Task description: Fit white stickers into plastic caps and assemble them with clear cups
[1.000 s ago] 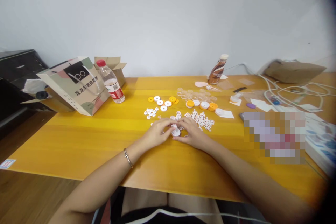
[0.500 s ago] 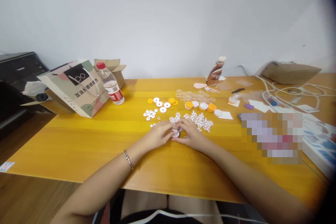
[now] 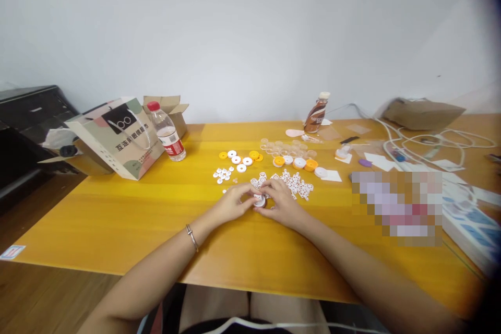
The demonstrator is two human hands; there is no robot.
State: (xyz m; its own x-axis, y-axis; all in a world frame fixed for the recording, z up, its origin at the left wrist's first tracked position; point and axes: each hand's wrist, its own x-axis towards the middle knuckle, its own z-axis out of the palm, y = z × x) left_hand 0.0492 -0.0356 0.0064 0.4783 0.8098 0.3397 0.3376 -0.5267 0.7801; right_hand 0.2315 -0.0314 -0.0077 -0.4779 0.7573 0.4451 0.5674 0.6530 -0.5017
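Between my hands, low over the table, is a small round white plastic part (image 3: 259, 202). My left hand (image 3: 236, 202) grips it from the left between thumb and fingers. From the other side my right hand (image 3: 282, 203) closes on the same part; its fingers hide some of it. Just beyond lies a heap of white perforated plastic pieces (image 3: 298, 186). White and yellow discs (image 3: 241, 168) rest farther back, with small white knobs (image 3: 223, 174) to their left. Clear round cups (image 3: 279, 147) and a row of orange and white round cases (image 3: 299, 163) sit behind the heap.
A paper bag (image 3: 113, 138), a red-capped water bottle (image 3: 168, 135) and a cardboard box (image 3: 178, 115) stand at the left. Toward the back right are a brown drink bottle (image 3: 316, 114), white cables (image 3: 410, 138), a brown bag (image 3: 422, 112) and a power strip (image 3: 465, 229).
The view has shifted slightly, so the scene sits a little lower. Both hands keep their hold on the round part, which shows slightly more between the fingers.
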